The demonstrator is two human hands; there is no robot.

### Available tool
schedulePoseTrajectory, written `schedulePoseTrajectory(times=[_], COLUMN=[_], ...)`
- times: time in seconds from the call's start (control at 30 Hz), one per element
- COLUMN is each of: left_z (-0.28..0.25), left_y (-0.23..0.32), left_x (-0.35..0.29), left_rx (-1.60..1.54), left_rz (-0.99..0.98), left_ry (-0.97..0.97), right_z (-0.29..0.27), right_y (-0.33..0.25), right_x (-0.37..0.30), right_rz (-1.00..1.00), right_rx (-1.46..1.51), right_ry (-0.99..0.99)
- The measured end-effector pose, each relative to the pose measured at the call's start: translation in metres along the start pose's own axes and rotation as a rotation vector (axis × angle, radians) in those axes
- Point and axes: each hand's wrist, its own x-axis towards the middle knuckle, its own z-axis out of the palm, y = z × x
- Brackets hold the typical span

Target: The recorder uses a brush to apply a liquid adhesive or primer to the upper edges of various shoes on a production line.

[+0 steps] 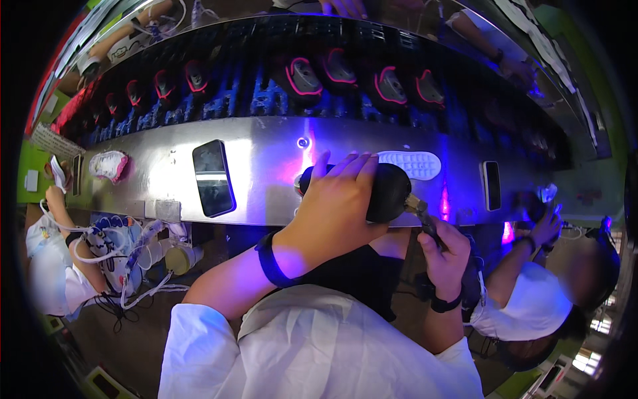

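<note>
My left hand (339, 206) lies over a dark, rounded shoe upper (391, 193), its fingers wrapped across the top, and grips it at the near edge of the metal bench. Only the right end and a bit of the left end of the upper show past the hand. In my right hand (448, 256) is a small brush (417, 205) with a dark handle. Its pale bristle end is against or very close to the right end of the upper; I cannot tell which. Just behind lies a white shoe sole (419, 163), partly covered by the upper.
A dark conveyor (246, 93) behind the bench (259, 173) carries several shoe uppers with glowing pink edges. One phone (213, 178) lies left, another (491, 186) right. A pale shoe piece (108, 166) sits far left. Co-workers (531, 292) (56, 266) flank me; cables (126, 266) hang lower left.
</note>
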Motion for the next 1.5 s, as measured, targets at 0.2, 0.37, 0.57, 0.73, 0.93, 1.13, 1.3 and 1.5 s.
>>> schedulePoseTrajectory(times=[0.2, 0.37, 0.57, 0.73, 0.93, 1.13, 1.3, 1.5], left_z=[-0.022, -0.033, -0.039, -0.049, -0.051, -0.037, -0.025, -0.014], left_y=[-0.028, -0.050, -0.043, -0.022, -0.004, 0.004, 0.011, 0.016], left_x=[-0.011, -0.031, -0.058, -0.058, -0.051, -0.040, -0.033, -0.030], left_rx=[0.333, 0.099, -0.375, -0.628, -0.690, -0.852, -1.041, -1.124], left_rz=[-0.030, 0.032, 0.075, -0.044, -0.080, -0.156, -0.402, -0.471], left_ry=[-0.290, -0.227, -0.252, -0.378, -0.424, -0.499, -0.518, -0.494], right_z=[0.029, 0.009, -0.010, -0.015, -0.037, -0.046, -0.051, -0.053], right_y=[0.026, 0.004, -0.039, -0.040, -0.036, -0.012, 0.000, 0.003], right_x=[-0.016, 0.004, 0.035, 0.029, 0.030, 0.018, 0.010, 0.009], right_rz=[0.300, 0.376, 0.262, 0.276, 0.128, 0.142, 0.187, 0.382], right_rx=[0.325, 0.329, 0.291, 0.373, 0.274, 0.408, 0.317, 0.431], right_ry=[-0.009, -0.100, -0.248, -0.252, -0.295, -0.316, -0.277, -0.285])
